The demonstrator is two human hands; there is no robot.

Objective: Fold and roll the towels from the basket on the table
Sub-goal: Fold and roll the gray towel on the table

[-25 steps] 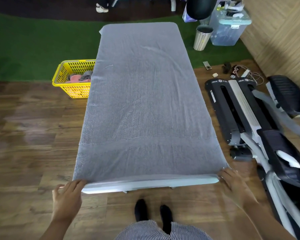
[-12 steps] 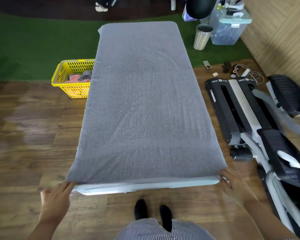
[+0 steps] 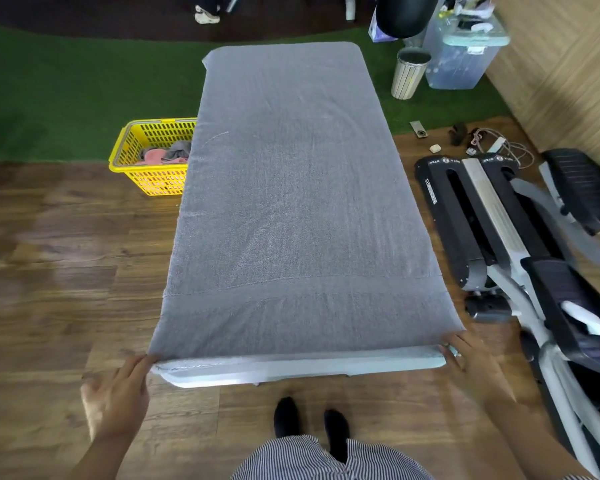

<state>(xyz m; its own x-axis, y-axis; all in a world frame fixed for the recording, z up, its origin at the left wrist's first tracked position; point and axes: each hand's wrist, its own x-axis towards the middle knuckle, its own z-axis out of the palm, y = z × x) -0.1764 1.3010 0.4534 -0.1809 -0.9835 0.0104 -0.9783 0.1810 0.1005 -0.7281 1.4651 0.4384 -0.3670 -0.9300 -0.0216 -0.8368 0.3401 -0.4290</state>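
Yellow perforated basket [image 3: 153, 157] on the floor at the left side of the tabletop [image 3: 302, 367]; it contains crumpled pink and grey cloths [image 3: 165, 154], partly hidden behind the tabletop's edge. Beyond the far right corner stand a ribbed waste bin [image 3: 409, 74] and a clear lidded storage box [image 3: 465, 53]; the contents of both are too indistinct to identify.

A grey towel [image 3: 291, 202] lies spread flat along the whole tabletop, covering it from the far end to the near edge, where the pale rim of the tabletop shows beneath the hem. The left hand [image 3: 118, 400] holds the near left corner of the towel, fingertips pinching the hem with the grip closed on the cloth. The right hand [image 3: 468, 362] is at the near right corner, fingers curled over the corner of towel and tabletop; whether they pinch the cloth cannot be told.

The floor is dark wood planking [image 3: 49, 271] in the foreground and green artificial turf [image 3: 66, 98] behind. An exercise machine [image 3: 520, 244] in black and grey stands at the right, with cables and small items [image 3: 482, 143] on the floor near it. A wood-panelled wall [image 3: 568, 64] closes the right side. The person's 2 dark-socked feet [image 3: 309, 420] stand at the near end of the tabletop.
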